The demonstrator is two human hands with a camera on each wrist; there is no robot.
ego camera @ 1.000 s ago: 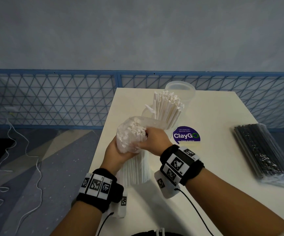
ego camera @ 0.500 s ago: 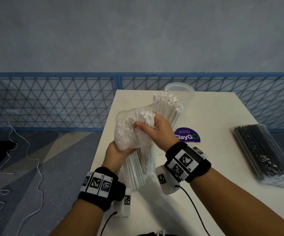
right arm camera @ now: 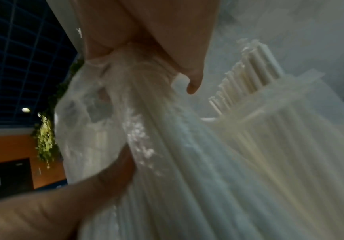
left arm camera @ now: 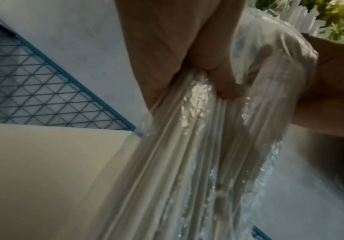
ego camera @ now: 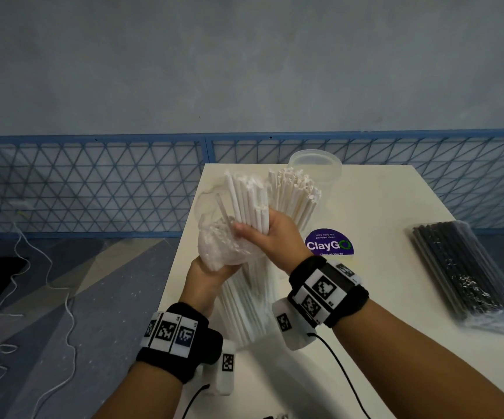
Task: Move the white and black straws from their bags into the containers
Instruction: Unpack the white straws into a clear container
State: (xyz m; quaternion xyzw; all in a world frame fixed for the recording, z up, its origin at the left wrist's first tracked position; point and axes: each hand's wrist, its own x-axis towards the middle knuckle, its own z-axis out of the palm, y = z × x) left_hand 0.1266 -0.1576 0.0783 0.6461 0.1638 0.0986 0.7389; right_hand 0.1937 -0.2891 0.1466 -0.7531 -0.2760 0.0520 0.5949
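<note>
My right hand (ego camera: 262, 234) grips a bunch of white straws (ego camera: 249, 201) that sticks up out of the clear plastic bag (ego camera: 223, 249). My left hand (ego camera: 211, 276) holds the crumpled bag around the straws still inside it (left arm camera: 187, 146). Just behind stands a container holding white straws (ego camera: 296, 195), partly hidden by my hands; it also shows in the right wrist view (right arm camera: 269, 113). An empty clear container (ego camera: 315, 161) stands at the table's far edge. The bag of black straws (ego camera: 462, 273) lies sealed on the right of the table.
A purple ClayGo sticker (ego camera: 329, 243) is on the cream table (ego camera: 380, 207). A blue mesh fence (ego camera: 93, 182) runs behind the table. White cables (ego camera: 48, 285) lie on the floor to the left. The table's left edge is close to my left arm.
My right hand has risen with a bunch of white straws, drawing them up out of the bag's mouth. My left hand has stayed holding the bag lower down.
</note>
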